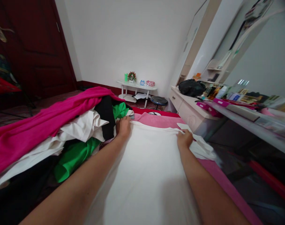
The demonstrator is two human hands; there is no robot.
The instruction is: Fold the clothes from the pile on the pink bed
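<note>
A white shirt [152, 168] is spread lengthwise in front of me over a pink cloth-covered surface [215, 175]. My left hand [123, 126] is closed at its far left corner, fingers curled at the cloth beside the clothes pile. At the far right corner, my right hand [185, 138] pinches the fabric's edge. Between the hands the top edge runs nearly straight. Some white cloth, bunched up, extends beyond my right hand; whether it is a sleeve of the same shirt I cannot tell. The near end of the shirt runs out of view.
Left of my arm lies a heap of clothes with a magenta garment [69, 106], white pieces and a green one [74, 159]. A dressing table [189, 107] with cosmetics and a black bag [191, 87] lines the right. Behind stand a stool [158, 100] and small white table [137, 85].
</note>
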